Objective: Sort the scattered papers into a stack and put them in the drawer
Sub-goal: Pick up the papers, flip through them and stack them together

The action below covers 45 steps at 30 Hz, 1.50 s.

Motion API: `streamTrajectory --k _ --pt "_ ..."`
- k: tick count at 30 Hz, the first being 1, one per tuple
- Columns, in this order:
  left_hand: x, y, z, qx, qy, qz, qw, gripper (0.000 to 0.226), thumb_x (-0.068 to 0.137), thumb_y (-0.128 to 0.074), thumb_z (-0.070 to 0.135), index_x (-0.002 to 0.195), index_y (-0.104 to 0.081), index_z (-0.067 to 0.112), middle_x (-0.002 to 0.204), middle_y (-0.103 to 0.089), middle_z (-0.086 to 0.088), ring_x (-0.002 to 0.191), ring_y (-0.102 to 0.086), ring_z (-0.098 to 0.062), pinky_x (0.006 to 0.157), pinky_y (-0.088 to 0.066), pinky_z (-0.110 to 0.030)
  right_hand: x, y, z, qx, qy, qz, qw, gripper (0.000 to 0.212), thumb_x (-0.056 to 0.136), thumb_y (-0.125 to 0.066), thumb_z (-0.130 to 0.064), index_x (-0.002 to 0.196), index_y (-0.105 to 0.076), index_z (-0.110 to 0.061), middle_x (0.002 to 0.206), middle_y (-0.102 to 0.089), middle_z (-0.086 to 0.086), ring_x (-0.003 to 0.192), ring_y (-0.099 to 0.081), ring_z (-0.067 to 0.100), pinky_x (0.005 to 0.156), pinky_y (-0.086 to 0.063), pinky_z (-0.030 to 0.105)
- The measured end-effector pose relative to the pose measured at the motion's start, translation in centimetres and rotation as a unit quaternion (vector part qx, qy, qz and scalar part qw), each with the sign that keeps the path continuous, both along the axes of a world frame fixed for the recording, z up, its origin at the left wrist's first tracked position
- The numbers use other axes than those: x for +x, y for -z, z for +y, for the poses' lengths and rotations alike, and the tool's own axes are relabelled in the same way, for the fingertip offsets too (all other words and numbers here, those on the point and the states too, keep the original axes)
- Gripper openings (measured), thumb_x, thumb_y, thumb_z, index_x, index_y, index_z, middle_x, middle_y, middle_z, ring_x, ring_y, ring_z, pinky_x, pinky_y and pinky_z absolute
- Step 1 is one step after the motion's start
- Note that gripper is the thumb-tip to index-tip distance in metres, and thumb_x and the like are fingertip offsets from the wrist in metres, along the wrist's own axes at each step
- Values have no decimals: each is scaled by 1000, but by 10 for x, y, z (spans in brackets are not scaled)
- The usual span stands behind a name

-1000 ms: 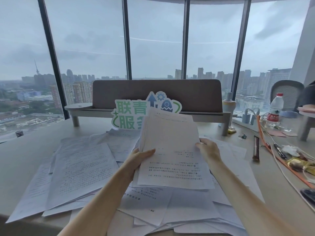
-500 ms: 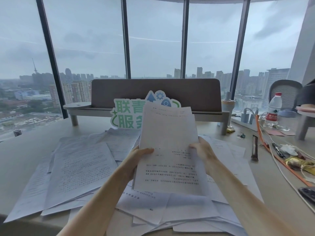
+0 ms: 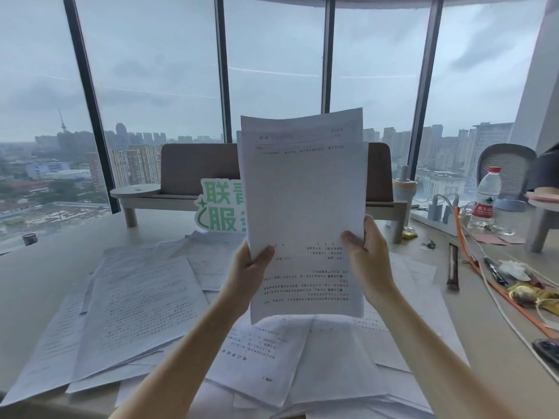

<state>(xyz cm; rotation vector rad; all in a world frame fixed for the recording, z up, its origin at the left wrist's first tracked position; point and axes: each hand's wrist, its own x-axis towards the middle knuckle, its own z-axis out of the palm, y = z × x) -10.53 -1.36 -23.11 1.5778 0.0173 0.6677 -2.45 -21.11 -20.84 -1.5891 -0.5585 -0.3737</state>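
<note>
Scattered papers [image 3: 139,309] and bottle [image 3: 486,197] on desk [image 3: 45,267].

Head view, legible text only.

- Green-and-white sign [image 3: 218,207] standing on the desk [image 3: 45,267]: large green characters 联 (top row) and 服 (bottom row) read clearly. The characters to their right are cut off by the held sheets [image 3: 305,213].
- Held sheets: rows of printed text, too small and blurred to read.
- Papers on the desk [image 3: 136,309]: printed lines, none legible.
- Water bottle [image 3: 487,196]: red label with white characters, too small to make out.
</note>
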Motion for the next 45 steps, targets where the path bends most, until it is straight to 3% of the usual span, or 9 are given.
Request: streamTrajectory --k 6,11,14,16,19,21,33,41,45 --pt "-3 4 -4 -54 3 6 999 12 95 -60 9 104 -69 13 89 -77 -2 79 -73 -19 65 -58 -29 -2 -3 -2 -1 -4 9 1000 29 89 -59 -7 106 -57 -30 97 -71 -16 89 -66 2 78 -53 36" --pt "-3 6 -3 -88 1 21 996 11 92 -66 16 97 -74 11 89 -78 -9 80 -74 -23 71 -57 -36 0 -28 -5 20 1 -31 999 66 88 -64 -9 142 -39 -37 122 -65 -15 106 -63 2 95 -52 36" --pt "-3 6 -2 -87 3 23 996 13 91 -67 17 98 -74 8 90 -78 -11 82 -74 -25 72 -57 -39 -1 -62 -3 -4 10 -104 995 86 91 -64 -7 156 -16 -37 137 -34 -46 114 -41 -28 95 -38 11" --pt "-4 6 -1 -90 10 23 996 15 91 -67 17 99 -74 7 91 -77 -12 83 -74 -27 74 -57 -39 1 -85 -2 -32 20 -175 984 91 90 -64 -5 158 -11 -38 138 -17 -54 122 -24 -32 105 -28 15" --pt "-5 6 0 -92 19 22 995 15 92 -65 16 99 -74 7 92 -77 -13 84 -74 -27 75 -57 -40 4 -113 -1 -124 69 -253 957 85 92 -62 -12 156 -17 -45 149 -38 -15 114 -39 -7 96 -32 26" --pt "-4 6 1 -92 22 23 995 14 92 -65 16 99 -74 7 92 -77 -14 85 -74 -28 76 -57 -40 9 -124 -1 -203 105 -262 937 70 95 -59 -19 152 -29 -46 127 -46 -1 95 -44 10 86 -37 31" --pt "-5 6 2 -83 22 31 996 14 91 -65 16 96 -75 8 92 -77 -14 85 -74 -28 82 -59 -45 27 -118 -4 -215 133 -305 918 28 94 -65 -14 120 -74 -20 109 -54 -3 99 -43 -5 91 -37 18" --pt "-6 8 2 -98 39 45 993 35 81 -69 32 101 -74 5 95 -77 -16 87 -74 -31 79 -60 -43 19 -102 -5 -14 9 -80 997 82 86 -77 -24 152 -29 -38 137 -48 -10 125 -47 7 102 -38 27" --pt "-7 11 2 -105 51 51 992 35 86 -66 34 109 -72 8 100 -77 -13 93 -74 -30 81 -59 -42 27 -57 0 71 -94 68 991 48 88 -76 -21 129 -53 -28 114 -71 -5 108 -68 19 82 -58 32"
